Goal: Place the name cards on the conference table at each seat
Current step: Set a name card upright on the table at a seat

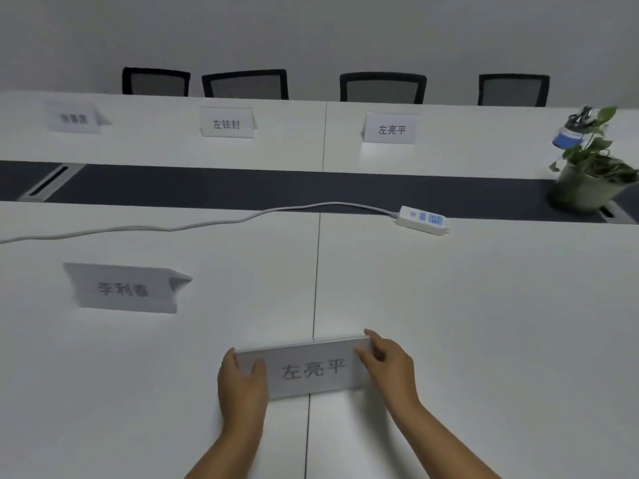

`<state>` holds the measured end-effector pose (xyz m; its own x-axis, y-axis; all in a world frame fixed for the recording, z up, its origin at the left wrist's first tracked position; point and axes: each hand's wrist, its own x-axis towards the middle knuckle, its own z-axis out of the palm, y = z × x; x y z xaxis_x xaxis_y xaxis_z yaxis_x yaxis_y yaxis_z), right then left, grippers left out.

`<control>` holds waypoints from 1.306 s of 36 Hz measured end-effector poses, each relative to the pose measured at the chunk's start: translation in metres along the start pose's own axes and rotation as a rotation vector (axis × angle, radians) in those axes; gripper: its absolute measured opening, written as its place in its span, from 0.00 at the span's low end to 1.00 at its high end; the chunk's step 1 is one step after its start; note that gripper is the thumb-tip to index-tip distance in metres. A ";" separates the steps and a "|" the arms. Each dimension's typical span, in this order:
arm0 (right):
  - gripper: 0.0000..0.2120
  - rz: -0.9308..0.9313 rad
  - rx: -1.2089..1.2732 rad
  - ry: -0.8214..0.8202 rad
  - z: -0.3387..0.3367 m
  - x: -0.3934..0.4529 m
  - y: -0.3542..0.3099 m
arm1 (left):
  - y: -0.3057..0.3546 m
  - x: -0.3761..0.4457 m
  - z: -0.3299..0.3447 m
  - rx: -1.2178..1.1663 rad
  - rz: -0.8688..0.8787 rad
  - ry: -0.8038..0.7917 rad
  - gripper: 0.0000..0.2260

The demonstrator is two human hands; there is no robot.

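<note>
On the white table (484, 323), both hands grip card (313, 369) reading, seemingly, "左亮平".

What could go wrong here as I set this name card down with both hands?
1. The grey tent-shaped name card, gripped at its ends by the left hand and right hand, straddles the seam between white tabletops, so it may end up between seats.
2. It seems to show the same characters as the far white name card, possibly a duplicate.
3. The white power strip cable could snag later placements.
</note>
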<state>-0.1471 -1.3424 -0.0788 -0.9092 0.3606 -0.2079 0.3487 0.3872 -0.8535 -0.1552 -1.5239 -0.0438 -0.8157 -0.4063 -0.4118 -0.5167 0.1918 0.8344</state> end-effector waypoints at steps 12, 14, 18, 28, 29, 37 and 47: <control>0.10 -0.084 0.260 0.199 -0.063 -0.011 -0.029 | 0.077 -0.050 0.017 -0.225 0.214 -0.017 0.24; 0.11 -0.100 0.315 0.285 -0.093 -0.003 -0.032 | 0.092 -0.058 0.038 -0.233 0.265 -0.108 0.25; 0.12 -0.121 0.301 0.481 -0.149 0.023 -0.024 | 0.112 -0.058 0.101 -0.167 0.364 -0.283 0.25; 0.17 0.087 0.169 0.495 -0.204 0.089 0.047 | 0.087 -0.048 0.233 -0.078 0.197 -0.426 0.25; 0.17 0.107 0.149 0.481 -0.203 0.095 0.056 | 0.084 -0.047 0.239 -0.064 0.175 -0.427 0.25; 0.19 0.154 0.025 0.374 -0.188 0.140 0.093 | 0.085 -0.011 0.277 0.012 0.138 -0.391 0.25; 0.27 0.150 0.095 0.303 -0.181 0.160 0.105 | 0.070 0.013 0.301 0.110 0.195 -0.356 0.28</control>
<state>-0.2151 -1.0905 -0.1150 -0.7360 0.6482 -0.1954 0.4376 0.2354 -0.8678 -0.2804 -1.2472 -0.1007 -0.9300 -0.0229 -0.3669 -0.3528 0.3368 0.8730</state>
